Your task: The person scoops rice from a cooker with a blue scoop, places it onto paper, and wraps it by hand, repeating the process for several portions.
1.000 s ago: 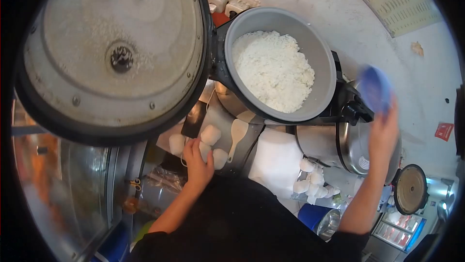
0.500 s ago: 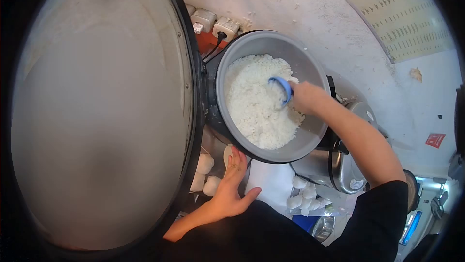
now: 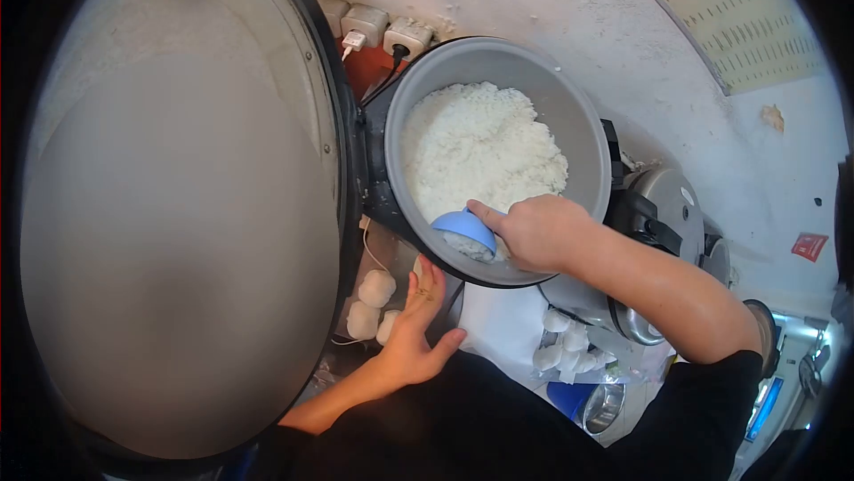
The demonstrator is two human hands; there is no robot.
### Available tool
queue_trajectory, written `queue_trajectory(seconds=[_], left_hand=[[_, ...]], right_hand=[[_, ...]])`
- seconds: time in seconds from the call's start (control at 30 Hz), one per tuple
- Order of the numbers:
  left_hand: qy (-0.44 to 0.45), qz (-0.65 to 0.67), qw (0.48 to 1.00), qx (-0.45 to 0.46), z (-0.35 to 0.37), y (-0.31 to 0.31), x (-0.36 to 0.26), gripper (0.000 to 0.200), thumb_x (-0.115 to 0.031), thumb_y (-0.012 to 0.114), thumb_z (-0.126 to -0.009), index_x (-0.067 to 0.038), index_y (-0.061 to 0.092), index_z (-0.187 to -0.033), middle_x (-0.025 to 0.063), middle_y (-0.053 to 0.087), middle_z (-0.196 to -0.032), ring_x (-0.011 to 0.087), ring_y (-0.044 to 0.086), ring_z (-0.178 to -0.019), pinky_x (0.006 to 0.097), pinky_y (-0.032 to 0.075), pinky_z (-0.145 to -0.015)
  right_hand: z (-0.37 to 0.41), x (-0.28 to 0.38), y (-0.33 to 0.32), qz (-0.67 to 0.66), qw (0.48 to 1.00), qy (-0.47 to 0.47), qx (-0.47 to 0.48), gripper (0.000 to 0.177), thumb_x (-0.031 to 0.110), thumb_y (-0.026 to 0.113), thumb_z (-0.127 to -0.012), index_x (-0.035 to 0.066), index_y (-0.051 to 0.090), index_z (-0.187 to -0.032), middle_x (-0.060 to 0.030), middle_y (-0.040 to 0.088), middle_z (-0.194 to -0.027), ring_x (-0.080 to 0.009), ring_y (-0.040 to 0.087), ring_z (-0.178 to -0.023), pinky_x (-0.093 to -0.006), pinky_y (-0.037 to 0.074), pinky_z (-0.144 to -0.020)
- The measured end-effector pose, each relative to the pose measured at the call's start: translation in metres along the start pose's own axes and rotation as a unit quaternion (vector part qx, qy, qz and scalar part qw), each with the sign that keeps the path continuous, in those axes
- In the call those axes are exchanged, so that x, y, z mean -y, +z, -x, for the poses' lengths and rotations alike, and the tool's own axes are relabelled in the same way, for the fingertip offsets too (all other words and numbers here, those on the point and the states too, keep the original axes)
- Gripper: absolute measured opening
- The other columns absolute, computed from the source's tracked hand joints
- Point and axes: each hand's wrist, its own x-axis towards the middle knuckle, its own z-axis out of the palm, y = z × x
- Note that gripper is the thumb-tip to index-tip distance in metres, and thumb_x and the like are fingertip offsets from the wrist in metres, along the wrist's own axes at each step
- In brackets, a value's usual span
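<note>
My right hand (image 3: 543, 232) is closed around a blue scoop (image 3: 464, 221), low inside the grey pot (image 3: 583, 138) near its front rim. Rice fills the scoop's round bowl. A large heap of white cooked rice (image 3: 485, 147) lies in the pot. Below the pot, my left hand (image 3: 418, 330) is open, fingers stretched upward and thumb spread away. Its fingertips overlap a small pale object, mostly hidden behind them. Several round white items (image 3: 377, 288) sit just left of these fingers.
The big raised lid (image 3: 187, 232) fills the left side. Plugs and cords (image 3: 409, 38) run along the wall behind. A second steel cooker (image 3: 667, 205) stands to the right. Below it are white pieces in a plastic bag (image 3: 569, 343) and a metal bowl (image 3: 605, 407).
My right hand has brought the scoop from the middle of the rice toward the pot's front rim, and rice now shows in it. My left hand stays nearly in place.
</note>
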Motion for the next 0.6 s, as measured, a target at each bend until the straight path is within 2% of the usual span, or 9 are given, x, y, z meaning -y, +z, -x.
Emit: queue_trajectory(seconds=[0.1,0.2,0.27,0.33,0.4,0.43,0.53,0.57,0.6], left_hand=[[-0.006,-0.017,1.0,0.001,0.002,-0.003,0.001,0.087,-0.019,0.072,-0.098,0.013,0.024,-0.164,0.041,0.015,-0.171,0.0484,0.005,-0.164,0.0603,0.004,-0.13],[-0.001,-0.012,1.0,-0.014,0.002,-0.005,-0.001,0.08,-0.013,0.069,-0.099,0.01,0.029,-0.164,0.0394,0.019,-0.171,0.0472,0.012,-0.163,0.0571,0.011,-0.13],[0.01,0.004,1.0,-0.006,-0.001,-0.01,0.002,0.076,-0.009,0.067,-0.099,0.009,0.033,-0.164,0.0384,0.023,-0.17,0.0466,0.016,-0.163,0.0551,0.016,-0.13],[0.02,-0.041,0.998,-0.05,0.004,-0.013,0.014,0.065,-0.002,0.063,-0.097,0.008,0.044,-0.159,0.0364,0.033,-0.167,0.0439,0.031,-0.159,0.0503,0.028,-0.128],[0.048,-0.063,0.972,-0.22,0.009,0.007,0.045,0.032,0.003,0.059,-0.094,0.006,0.066,-0.126,0.0249,0.068,-0.13,0.0349,0.067,-0.123,0.0424,0.05,-0.108],[0.019,-0.072,0.971,-0.228,0.014,0.015,0.05,0.014,0.004,0.058,-0.094,0.003,0.066,-0.106,0.0177,0.067,-0.104,0.0302,0.067,-0.099,0.0399,0.054,-0.09],[0.081,-0.159,0.984,-0.003,0.009,0.054,0.055,0.016,0.008,0.063,-0.088,0.003,0.067,-0.103,0.022,0.065,-0.099,0.04,0.066,-0.093,0.044,0.054,-0.083],[0.049,-0.194,0.965,0.169,0.014,0.062,0.075,0.025,0.003,0.065,-0.09,0.001,0.07,-0.114,0.0214,0.07,-0.118,0.0396,0.068,-0.112,0.048,0.054,-0.094],[0.042,-0.196,0.962,0.184,0.022,0.075,0.091,0.025,0.003,0.065,-0.09,0.001,0.07,-0.114,0.0214,0.07,-0.118,0.0396,0.068,-0.112,0.048,0.054,-0.094]], right_hand=[[0.014,-0.018,-0.014,0.013,0.999,-0.018,0.027,0.065,0.011,0.063,-0.092,0.014,0.055,-0.156,-0.0215,0.076,-0.092,-0.0405,0.076,-0.087,-0.0518,0.06,-0.077],[0.033,-0.066,0.007,-0.197,0.97,-0.115,-0.08,0.043,0.012,0.06,-0.098,0.008,0.067,-0.14,-0.0176,0.074,-0.085,-0.031,0.073,-0.069,-0.0432,0.058,-0.065],[0.059,-0.073,0.016,-0.55,0.824,0.075,0.108,0.025,0.018,0.057,-0.104,0.004,0.072,-0.12,-0.0103,0.069,-0.078,-0.0164,0.059,-0.053,-0.0324,0.049,-0.053],[0.089,-0.058,0.045,-0.612,0.784,0.088,0.053,0.023,0.022,0.055,-0.107,0.004,0.069,-0.111,-0.0038,0.064,-0.076,-0.0073,0.045,-0.048,-0.0255,0.039,-0.048],[0.115,-0.035,0.082,-0.739,0.664,0.071,-0.086,0.027,0.023,0.051,-0.108,0.002,0.068,-0.112,-0.0061,0.066,-0.076,-0.0094,0.049,-0.049,-0.0271,0.041,-0.048],[0.127,-0.019,0.102,-0.75,0.638,0.092,-0.148,0.028,0.023,0.051,-0.107,0.001,0.068,-0.103,-0.0074,0.066,-0.074,-0.0101,0.05,-0.047,-0.0269,0.041,-0.046],[0.159,0.019,0.185,-0.818,0.498,0.084,-0.275,0.032,0.022,0.048,-0.11,-0.004,0.066,-0.116,-0.0112,0.069,-0.083,-0.0134,0.058,-0.055,-0.0274,0.047,-0.053],[0.168,0.035,0.208,-0.827,0.484,0.091,-0.271,0.032,0.022,0.048,-0.11,-0.004,0.066,-0.116,-0.0112,0.069,-0.083,-0.0134,0.058,-0.055,-0.0274,0.047,-0.053],[0.175,0.056,0.235,-0.786,0.474,0.11,-0.38,0.03,0.018,0.05,-0.109,-0.005,0.065,-0.121,-0.0125,0.069,-0.085,-0.0156,0.061,-0.059,-0.0292,0.05,-0.057]])
